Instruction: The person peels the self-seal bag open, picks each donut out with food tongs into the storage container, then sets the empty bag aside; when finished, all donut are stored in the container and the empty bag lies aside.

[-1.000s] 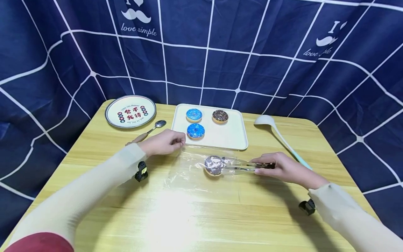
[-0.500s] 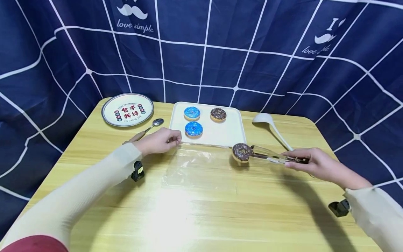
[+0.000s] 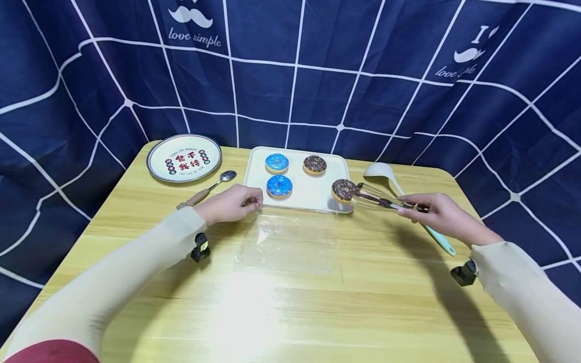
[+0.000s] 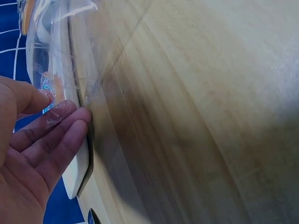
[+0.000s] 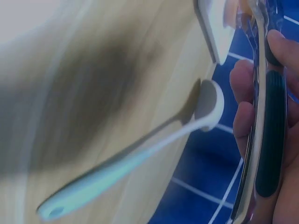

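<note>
My left hand point(image 3: 233, 203) pinches the edge of a clear plastic bag point(image 3: 290, 242) at the tray's front edge; the left wrist view shows thumb and fingertips on the thin film point(image 4: 58, 112). With my right hand point(image 3: 438, 214) I grip a pair of tongs point(image 5: 271, 135) with dark handle grips. Their far ends hold a chocolate doughnut point(image 3: 344, 190) with sprinkles, which overlaps the right front corner of the white tray point(image 3: 313, 194) in the head view. On that tray lie two blue doughnuts point(image 3: 279, 186) and another chocolate doughnut point(image 3: 314, 165).
A white ladle point(image 3: 380, 170) with a mint-green handle lies right of the tray, under the tongs in the head view. Left of the tray are a spoon point(image 3: 227, 176), partly behind my left hand, and a printed plate point(image 3: 183, 158). A dark blue curtain point(image 3: 268, 91) hangs behind the table.
The chocolate doughnut in the tongs has moved from over the plastic bag, first rightward, then back and slightly left to the tray's corner. My left hand keeps its pinch on the bag.
</note>
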The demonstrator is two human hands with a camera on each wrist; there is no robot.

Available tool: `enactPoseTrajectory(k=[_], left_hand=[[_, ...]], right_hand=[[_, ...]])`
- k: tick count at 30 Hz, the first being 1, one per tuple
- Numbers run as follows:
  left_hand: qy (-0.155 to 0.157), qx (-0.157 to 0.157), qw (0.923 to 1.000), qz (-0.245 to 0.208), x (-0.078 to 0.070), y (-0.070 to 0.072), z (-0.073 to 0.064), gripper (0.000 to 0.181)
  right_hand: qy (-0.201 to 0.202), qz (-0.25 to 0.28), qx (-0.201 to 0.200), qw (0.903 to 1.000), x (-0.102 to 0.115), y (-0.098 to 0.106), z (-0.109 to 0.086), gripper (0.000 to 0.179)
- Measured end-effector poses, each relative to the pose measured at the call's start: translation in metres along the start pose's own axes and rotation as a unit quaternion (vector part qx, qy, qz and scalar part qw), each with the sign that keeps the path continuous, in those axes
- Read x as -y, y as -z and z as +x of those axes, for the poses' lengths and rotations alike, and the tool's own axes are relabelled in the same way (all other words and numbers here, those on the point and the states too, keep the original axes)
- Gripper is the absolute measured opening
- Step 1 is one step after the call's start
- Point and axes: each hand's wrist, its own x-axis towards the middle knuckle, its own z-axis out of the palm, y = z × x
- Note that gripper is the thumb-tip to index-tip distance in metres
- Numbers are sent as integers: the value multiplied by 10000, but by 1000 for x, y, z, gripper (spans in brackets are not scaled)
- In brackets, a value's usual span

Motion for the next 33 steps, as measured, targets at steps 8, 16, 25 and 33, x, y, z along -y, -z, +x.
enactPoseTrajectory(k=[8,16,25,33], left_hand=[[-29,-80,10000,27,1,-1,0,10],[17,-54,10000,62,1,-3,-1,10],[-23,-62,9999,99,-3,-2,0,12],[77,-83,9999,65,-4,-3,-1,17]], right_hand=[[-84,117,203,9997,11,-18,40,39],[138,284,251,9992,14,-42,59,35],[105,207,364,9991,13,-49,62,37],[139,117,360,9992,15,-51,63,39]])
